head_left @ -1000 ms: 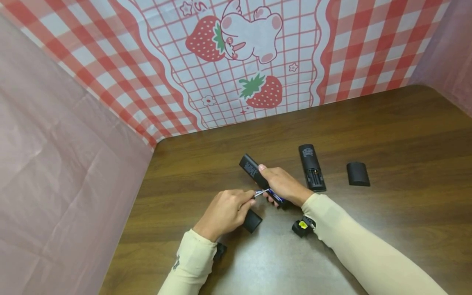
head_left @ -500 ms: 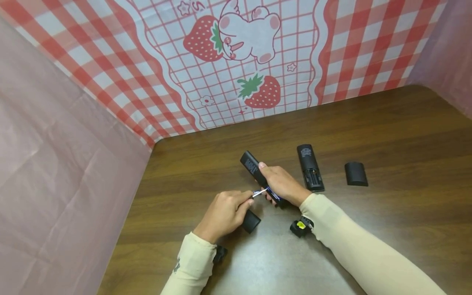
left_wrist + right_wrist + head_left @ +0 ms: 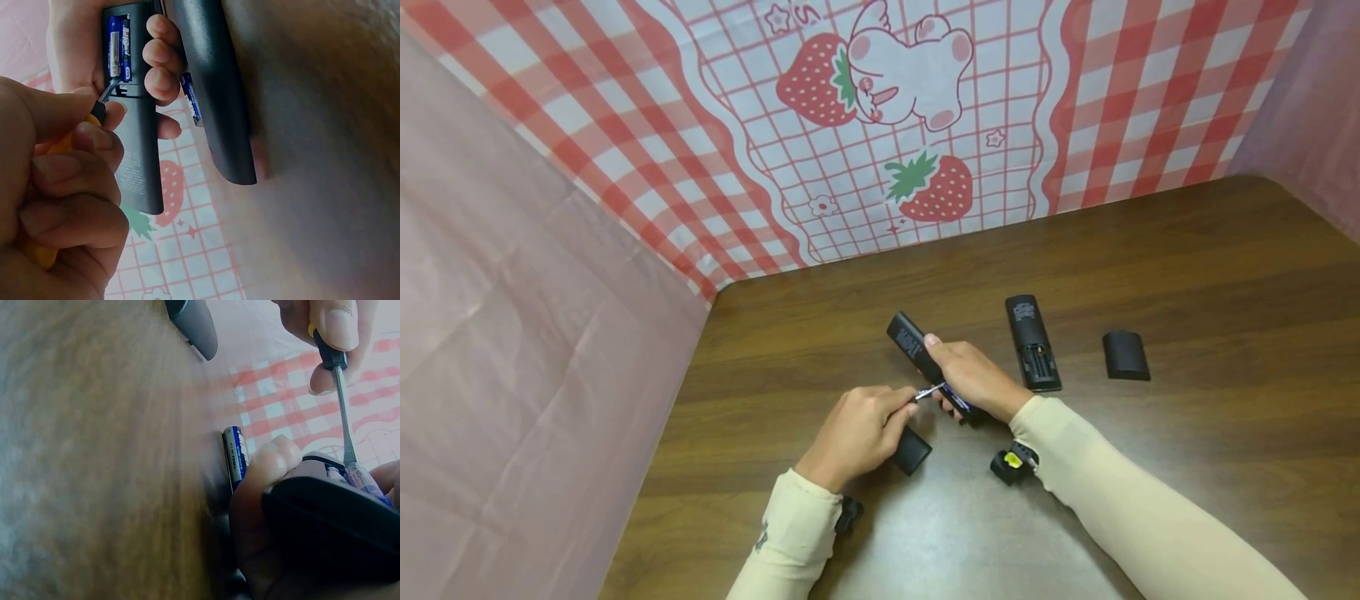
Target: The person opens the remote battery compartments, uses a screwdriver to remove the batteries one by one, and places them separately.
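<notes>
My left hand (image 3: pixel 857 433) grips a flat-tipped screwdriver (image 3: pixel 345 419) with a yellow and black handle. My right hand (image 3: pixel 977 375) holds a black remote control (image 3: pixel 912 342), its battery compartment uncovered and facing up. Two blue batteries (image 3: pixel 119 50) lie side by side in that compartment, and the screwdriver's tip meets the end of one of them in the left wrist view. Another blue battery (image 3: pixel 235 456) rests on the table beyond the right hand's fingers. A black battery cover (image 3: pixel 913 452) lies beside the left hand, partly hidden by it.
To the right on the wooden table (image 3: pixel 1210 275) lies a second black remote (image 3: pixel 1032 337) with its battery compartment uncovered. Another black cover (image 3: pixel 1126 355) is to the right of it. A red-and-white checked cloth (image 3: pixel 1120 108) hangs along the back, with pink cloth (image 3: pixel 550 333) at the left.
Both hands keep their places and grips, with the screwdriver tip still at the batteries. The head view has shifted only slightly.
</notes>
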### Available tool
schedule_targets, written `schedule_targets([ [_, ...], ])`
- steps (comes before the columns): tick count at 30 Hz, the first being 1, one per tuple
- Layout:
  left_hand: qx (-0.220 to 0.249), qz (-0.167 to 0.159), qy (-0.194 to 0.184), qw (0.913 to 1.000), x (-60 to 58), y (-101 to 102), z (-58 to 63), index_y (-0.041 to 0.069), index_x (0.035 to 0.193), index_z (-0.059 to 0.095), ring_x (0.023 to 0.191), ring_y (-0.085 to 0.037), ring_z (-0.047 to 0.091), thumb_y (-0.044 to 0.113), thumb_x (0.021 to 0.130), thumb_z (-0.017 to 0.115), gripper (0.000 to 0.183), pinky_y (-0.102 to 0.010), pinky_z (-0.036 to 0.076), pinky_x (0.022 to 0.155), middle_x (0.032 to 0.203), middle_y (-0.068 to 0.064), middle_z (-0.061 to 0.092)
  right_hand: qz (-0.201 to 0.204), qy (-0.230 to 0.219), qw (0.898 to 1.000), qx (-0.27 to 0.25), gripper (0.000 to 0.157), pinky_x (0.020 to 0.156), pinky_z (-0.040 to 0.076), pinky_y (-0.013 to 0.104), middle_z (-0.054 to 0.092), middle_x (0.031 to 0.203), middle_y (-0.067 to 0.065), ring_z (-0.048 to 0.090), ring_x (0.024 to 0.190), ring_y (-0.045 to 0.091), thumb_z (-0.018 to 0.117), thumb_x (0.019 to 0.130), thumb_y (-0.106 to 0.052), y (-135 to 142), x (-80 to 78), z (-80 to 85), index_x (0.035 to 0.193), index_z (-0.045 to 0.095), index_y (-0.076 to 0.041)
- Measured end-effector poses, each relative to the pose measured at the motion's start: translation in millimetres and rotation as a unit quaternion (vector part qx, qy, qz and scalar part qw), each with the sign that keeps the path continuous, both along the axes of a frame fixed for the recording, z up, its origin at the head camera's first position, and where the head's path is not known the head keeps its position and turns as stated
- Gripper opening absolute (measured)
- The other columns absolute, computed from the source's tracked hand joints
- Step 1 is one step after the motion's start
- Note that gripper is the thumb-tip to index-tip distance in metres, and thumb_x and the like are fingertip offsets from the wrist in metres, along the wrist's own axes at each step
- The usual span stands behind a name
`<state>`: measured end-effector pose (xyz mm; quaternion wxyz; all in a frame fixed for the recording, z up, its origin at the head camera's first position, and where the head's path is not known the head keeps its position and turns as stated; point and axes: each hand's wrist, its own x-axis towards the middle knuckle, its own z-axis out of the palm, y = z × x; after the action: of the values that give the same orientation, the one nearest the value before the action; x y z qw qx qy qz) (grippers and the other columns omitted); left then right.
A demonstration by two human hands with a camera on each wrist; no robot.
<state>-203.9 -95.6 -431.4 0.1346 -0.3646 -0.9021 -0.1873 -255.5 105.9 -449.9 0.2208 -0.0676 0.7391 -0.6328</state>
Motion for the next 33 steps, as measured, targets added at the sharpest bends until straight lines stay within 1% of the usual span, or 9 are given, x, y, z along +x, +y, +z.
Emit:
schedule_targets([
  [4, -0.002, -0.008, 0.003, 1.0, -0.2, -1.5, 0.5, 0.012, 0.096, 0.072, 0.059, -0.006, 0.047, 0.013, 0.095, 0.067, 0.005, -0.024, 0.041, 0.054, 0.069, 0.008, 0.054, 0.003, 0.001, 1.0, 0.009, 0.069, 0.044, 0.049, 0.033, 0.062, 0.07, 0.014, 0.056, 0.05, 0.018, 0.03, 0.105, -0.059, -1.0, 0.0, 0.2, 0.108, 0.058, 0.004],
  [10, 0.001, -0.015, 0.003, 0.9999, 0.2, -3.1, 1.5, 0.009, 0.098, 0.074, 0.06, -0.007, 0.049, 0.012, 0.094, 0.067, 0.008, -0.027, 0.044, 0.055, 0.07, 0.007, 0.056, 0.001, -0.001, 1.0, 0.012, 0.069, 0.044, 0.049, 0.032, 0.061, 0.068, 0.013, 0.055, 0.049, 0.018, 0.03, 0.105, -0.059, -1.5, 0.7, 0.8, 0.106, 0.059, 0.004],
  [14, -0.003, -0.016, -0.009, 0.9998, 0.2, -2.7, 3.0, 0.011, 0.092, 0.07, 0.059, -0.007, 0.048, 0.013, 0.095, 0.067, 0.005, -0.026, 0.043, 0.055, 0.068, 0.008, 0.053, -0.002, 0.001, 1.0, 0.016, 0.069, 0.043, 0.049, 0.032, 0.061, 0.067, 0.013, 0.055, 0.049, 0.017, 0.03, 0.105, -0.059, -1.2, 1.6, 0.7, 0.105, 0.059, 0.004],
  [19, -0.007, -0.015, -0.012, 0.9998, 0.5, -2.7, 3.8, 0.014, 0.087, 0.066, 0.058, -0.007, 0.046, 0.013, 0.095, 0.067, 0.008, -0.024, 0.041, 0.054, 0.067, 0.008, 0.05, -0.001, 0.005, 1.0, 0.021, 0.069, 0.044, 0.049, 0.032, 0.061, 0.066, 0.013, 0.055, 0.049, 0.018, 0.029, 0.105, -0.058, -1.1, 2.7, 1.2, 0.103, 0.059, 0.004],
  [27, 0.005, -0.016, -0.009, 0.9998, 0.4, -4.2, 3.1, 0.013, 0.091, 0.07, 0.057, -0.006, 0.046, 0.013, 0.094, 0.068, 0.004, -0.022, 0.039, 0.053, 0.067, 0.008, 0.051, -0.003, 0.005, 1.0, 0.016, 0.069, 0.044, 0.049, 0.032, 0.061, 0.068, 0.013, 0.055, 0.048, 0.017, 0.029, 0.105, -0.059, -0.6, 1.9, 2.2, 0.105, 0.059, 0.004],
  [33, 0.005, -0.013, -0.01, 0.9999, -1.2, -2.4, 4.0, 0.011, 0.097, 0.074, 0.059, -0.005, 0.049, 0.014, 0.095, 0.067, 0.008, -0.025, 0.044, 0.055, 0.07, 0.008, 0.057, -0.001, 0.001, 1.0, 0.015, 0.07, 0.044, 0.049, 0.032, 0.062, 0.07, 0.014, 0.055, 0.049, 0.017, 0.029, 0.105, -0.059, -1.0, 1.6, 1.7, 0.107, 0.059, 0.003],
])
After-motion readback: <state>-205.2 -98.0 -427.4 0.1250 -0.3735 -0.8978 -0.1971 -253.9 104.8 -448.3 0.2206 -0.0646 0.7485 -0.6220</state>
